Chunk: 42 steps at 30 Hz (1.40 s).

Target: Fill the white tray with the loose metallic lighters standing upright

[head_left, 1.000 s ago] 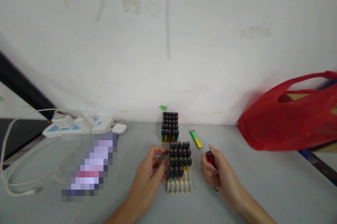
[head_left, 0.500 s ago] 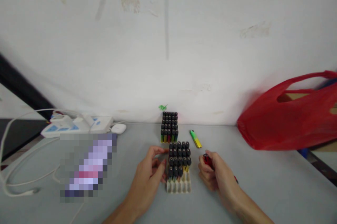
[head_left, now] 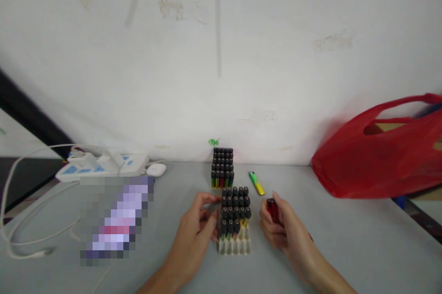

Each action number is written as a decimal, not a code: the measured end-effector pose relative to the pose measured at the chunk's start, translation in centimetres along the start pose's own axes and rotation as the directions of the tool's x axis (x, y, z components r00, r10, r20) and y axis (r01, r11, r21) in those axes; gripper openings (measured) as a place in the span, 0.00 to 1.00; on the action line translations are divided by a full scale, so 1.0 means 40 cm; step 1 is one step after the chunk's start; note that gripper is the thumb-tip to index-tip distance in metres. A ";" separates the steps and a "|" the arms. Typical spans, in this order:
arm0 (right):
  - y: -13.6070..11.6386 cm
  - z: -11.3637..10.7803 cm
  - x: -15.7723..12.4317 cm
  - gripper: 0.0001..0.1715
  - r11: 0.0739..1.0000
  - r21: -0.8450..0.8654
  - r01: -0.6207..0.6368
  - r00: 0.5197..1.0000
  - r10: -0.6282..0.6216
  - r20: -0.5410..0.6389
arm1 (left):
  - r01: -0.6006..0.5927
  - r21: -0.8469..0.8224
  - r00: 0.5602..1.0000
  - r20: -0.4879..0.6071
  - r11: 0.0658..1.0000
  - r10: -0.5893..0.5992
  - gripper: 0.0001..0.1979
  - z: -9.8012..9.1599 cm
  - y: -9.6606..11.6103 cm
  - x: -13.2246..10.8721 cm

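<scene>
Several black-capped lighters [head_left: 235,202] stand in rows in a pale slotted tray [head_left: 235,247], whose front slots hold none. My left hand [head_left: 197,229] is at the tray's left side, fingers curved and apart, touching its edge, with no object in it. To the right of the tray, my right hand [head_left: 281,225] is closed around a red lighter [head_left: 272,210] with its dark top showing. A green and yellow lighter [head_left: 256,183] lies on the table behind that hand. Behind the tray stands a second block of black-capped lighters [head_left: 222,167].
On the left are a white power strip [head_left: 134,164] with cables, a small white device [head_left: 156,170] and a blurred purple object [head_left: 120,216]. A red plastic bag [head_left: 376,160] sits at the right. The wall [head_left: 241,77] rises behind the table.
The red lighter has turned more upright in my right hand, and more of it shows. My right thumb has lifted slightly. My left hand has hardly moved.
</scene>
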State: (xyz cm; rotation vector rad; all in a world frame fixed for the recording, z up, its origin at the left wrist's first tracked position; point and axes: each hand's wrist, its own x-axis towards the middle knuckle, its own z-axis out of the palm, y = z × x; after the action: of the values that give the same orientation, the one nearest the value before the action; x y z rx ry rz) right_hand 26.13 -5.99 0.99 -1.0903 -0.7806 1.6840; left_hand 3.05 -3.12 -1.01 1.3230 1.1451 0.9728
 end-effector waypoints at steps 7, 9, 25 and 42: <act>0.003 0.036 -0.020 0.30 0.911 -0.288 0.297 0.938 -0.334 -0.091 | -0.020 0.023 0.999 0.026 1.000 0.020 0.18 -0.004 -0.009 -0.002; -0.003 0.041 -0.028 0.28 0.830 -0.411 0.378 0.901 -0.431 -0.041 | -0.021 0.026 0.999 0.026 0.999 0.021 0.18 -0.004 -0.010 -0.001; -0.017 0.017 -0.038 0.16 0.689 -0.626 0.364 0.914 -0.394 0.098 | -0.022 0.014 1.000 0.014 1.000 0.022 0.20 -0.003 -0.005 -0.001; -0.013 -0.010 -0.034 0.11 0.487 -0.736 0.470 0.864 -0.426 0.269 | -0.034 0.023 0.999 0.023 0.999 0.034 0.19 -0.005 -0.011 -0.002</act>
State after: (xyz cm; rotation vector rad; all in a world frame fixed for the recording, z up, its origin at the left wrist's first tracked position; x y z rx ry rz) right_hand 26.89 -7.09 1.72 -1.2486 -1.7878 0.8720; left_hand 2.81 -3.16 -1.43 1.3726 1.1226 0.9691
